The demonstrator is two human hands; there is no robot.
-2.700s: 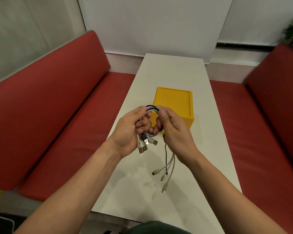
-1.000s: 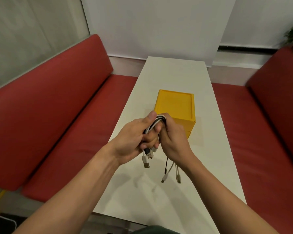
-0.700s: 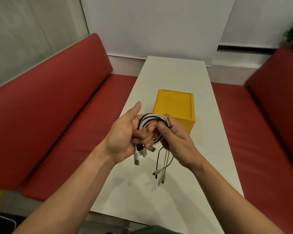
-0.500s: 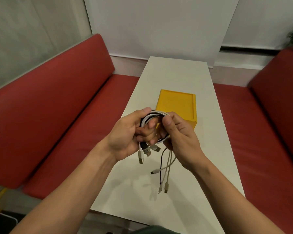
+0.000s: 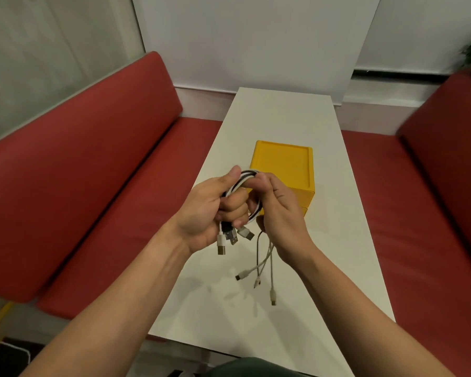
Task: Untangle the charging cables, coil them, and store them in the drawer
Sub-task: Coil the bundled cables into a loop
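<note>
Cables: black-and-white charging cables (image 5: 245, 175) looped between both grips, above the desk (image 5: 283, 112).
Left grip (image 5: 207, 213): curled round the loop.
Right grip (image 5: 282, 213): pinching its top.
Risk: dangling ends may retangle, or the coil may spring open if a pinch slackens.

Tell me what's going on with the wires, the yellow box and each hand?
cables: coiled in a loop, held up over the table, plug ends dangling loose.
box: sitting on the table, drawers look shut.
left hand: grips the cables.
right hand: pinches the top of the loop.
</note>
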